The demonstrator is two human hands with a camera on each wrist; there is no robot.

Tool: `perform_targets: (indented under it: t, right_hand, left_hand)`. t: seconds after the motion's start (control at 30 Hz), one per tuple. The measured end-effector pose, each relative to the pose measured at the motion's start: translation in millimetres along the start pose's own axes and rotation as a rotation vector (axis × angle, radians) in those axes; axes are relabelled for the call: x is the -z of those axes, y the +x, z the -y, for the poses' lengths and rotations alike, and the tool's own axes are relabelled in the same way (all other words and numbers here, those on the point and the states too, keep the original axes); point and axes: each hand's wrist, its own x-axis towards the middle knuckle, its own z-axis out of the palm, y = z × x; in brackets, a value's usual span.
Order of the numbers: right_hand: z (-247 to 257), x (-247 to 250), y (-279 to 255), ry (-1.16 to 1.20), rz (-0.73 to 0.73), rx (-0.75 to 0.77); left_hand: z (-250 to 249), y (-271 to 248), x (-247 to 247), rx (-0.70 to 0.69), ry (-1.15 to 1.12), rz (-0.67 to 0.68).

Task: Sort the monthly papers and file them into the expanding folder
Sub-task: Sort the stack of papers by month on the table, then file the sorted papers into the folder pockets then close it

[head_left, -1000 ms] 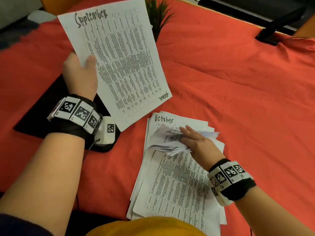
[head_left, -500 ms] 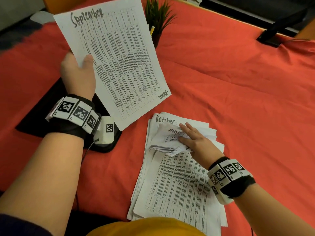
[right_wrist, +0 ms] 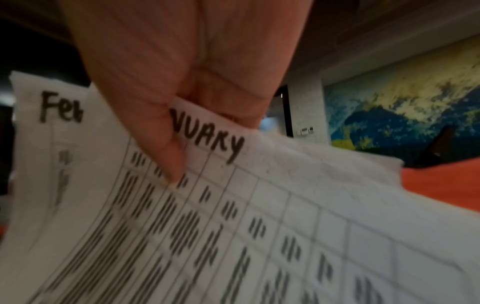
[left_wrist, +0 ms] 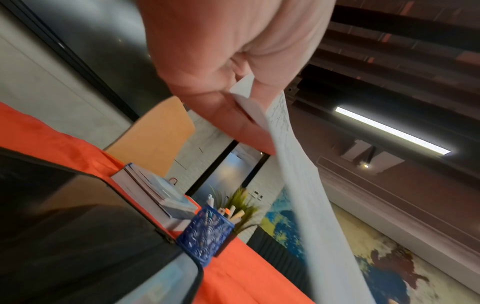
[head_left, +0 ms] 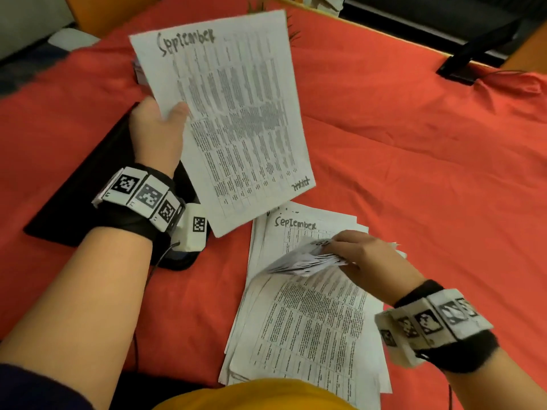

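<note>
My left hand (head_left: 159,125) pinches the left edge of a sheet headed "September" (head_left: 236,119) and holds it up over the red table. The left wrist view shows my thumb and fingers (left_wrist: 233,102) gripping that sheet (left_wrist: 298,185) edge-on. My right hand (head_left: 364,255) grips the lifted top edges of several sheets in the paper stack (head_left: 310,321), baring another "September" sheet (head_left: 296,224) beneath. In the right wrist view my thumb (right_wrist: 161,144) lies on a lifted sheet (right_wrist: 259,226) whose heading ends in "uary". The black expanding folder (head_left: 83,187) lies flat under my left wrist.
A red cloth (head_left: 414,173) covers the table. Books (left_wrist: 155,197), a blue pen holder (left_wrist: 207,232) and a small plant (left_wrist: 241,203) stand at the far side behind the folder. A black monitor foot (head_left: 461,63) sits at the far right edge.
My right hand has lifted more sheets; the sheet bared beneath now reads "September" where "October" showed before. The sheet in my left hand has shifted to the right.
</note>
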Motion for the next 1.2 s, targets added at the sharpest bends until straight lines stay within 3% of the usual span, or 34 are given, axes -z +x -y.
perform_targets:
  t: [0.27,0.47,0.67,0.77,0.9,1.0,1.1,1.2]
  right_hand:
    - [30.7,123.9,-20.2,0.180,0.248,-0.089]
    - [8.4,132.1,11.0,0.237,0.345,-0.382]
    - [-30.8,41.5,74.7,0.013,0.543,-0.494]
    - [-37.5,5.8,90.5,-0.015,0.435,-0.530]
    - [-39.2,-14.1,79.1,0.125,0.088,-0.605]
    - [-41.6,-11.5,45.4,0.197,0.003,-0.757]
    - [-48.4,-12.4,-4.7,0.157,0.159,-1.086]
    - [-48.7,-30.0,-43.2,0.329,0.399,-1.185]
  left_hand:
    - [12.4,-61.0,-51.2,0.221,0.038,0.543]
    - [36.4,-115.8,-72.7,0.210,0.287,0.829]
    - [54.7,-135.2,-65.1,0.042,0.676,0.897]
    - [52.6,-126.2,-59.3,0.024,0.668,0.891]
    - [46.7,-117.1,-45.2,0.240,0.686,0.820]
    - [44.8,-128.5,-35.0,0.506,0.635,0.868]
    - [36.0,-148.5,-30.9,0.680,0.522,0.910]
    - [28.7,-164.7,-34.7,0.768,0.400,0.866]
